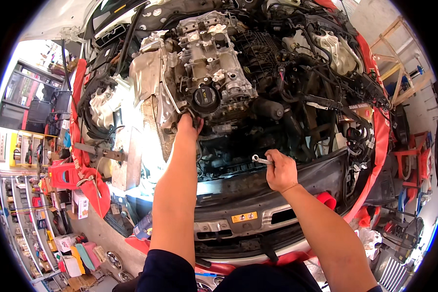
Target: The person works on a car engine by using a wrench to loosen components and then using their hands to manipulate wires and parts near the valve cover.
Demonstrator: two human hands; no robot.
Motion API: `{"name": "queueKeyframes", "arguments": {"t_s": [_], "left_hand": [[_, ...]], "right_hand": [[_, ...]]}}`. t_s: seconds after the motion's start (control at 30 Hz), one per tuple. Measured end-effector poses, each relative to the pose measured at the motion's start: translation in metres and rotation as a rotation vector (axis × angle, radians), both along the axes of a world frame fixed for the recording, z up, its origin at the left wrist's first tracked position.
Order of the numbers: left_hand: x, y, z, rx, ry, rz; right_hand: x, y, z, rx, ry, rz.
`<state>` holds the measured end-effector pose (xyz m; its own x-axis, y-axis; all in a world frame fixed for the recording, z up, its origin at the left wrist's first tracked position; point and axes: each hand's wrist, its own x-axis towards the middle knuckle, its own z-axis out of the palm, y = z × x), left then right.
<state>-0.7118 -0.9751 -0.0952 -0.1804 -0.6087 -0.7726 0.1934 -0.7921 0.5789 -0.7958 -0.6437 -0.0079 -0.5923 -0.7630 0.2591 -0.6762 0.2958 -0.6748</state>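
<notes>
An engine [199,63] with exposed metal top fills the upper middle of the bay, a round black cap [205,97] on its lower part. My left hand [189,125] reaches in just below and left of that cap; its fingers curl among the parts, partly hidden, around something I cannot make out. My right hand [281,173] is closed on a silver wrench [262,160], held over the front crossmember [243,194], with the ring end sticking out leftward toward the dark opening below the engine.
Red covers [370,175] line the bay's edges. Hoses and wiring [316,102] crowd the right. A bright light falls on a metal piece [126,160] at left. Shelves [19,224] stand at far left; a wooden ladder [394,63] and red equipment [409,165] at right.
</notes>
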Motion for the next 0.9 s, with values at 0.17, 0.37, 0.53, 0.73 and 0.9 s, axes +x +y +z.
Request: {"name": "queueKeyframes", "arguments": {"t_s": [0.17, 0.37, 0.53, 0.73, 0.9], "left_hand": [[0.009, -0.005, 0.002, 0.038, 0.089, -0.065], [-0.002, 0.004, 0.007, -0.012, -0.002, 0.018], [0.002, 0.002, 0.010, 0.007, 0.021, -0.007], [-0.001, 0.003, 0.009, -0.013, 0.002, 0.015], [-0.001, 0.000, 0.002, 0.018, -0.019, -0.010]], "right_hand": [[0.001, -0.002, 0.001, 0.004, -0.012, 0.009], [0.000, 0.000, 0.001, 0.006, 0.004, -0.005], [0.001, -0.001, 0.001, 0.003, -0.012, 0.001], [0.000, -0.001, -0.001, 0.012, 0.000, 0.000], [0.000, 0.000, -0.002, 0.002, -0.006, 0.005]]}}
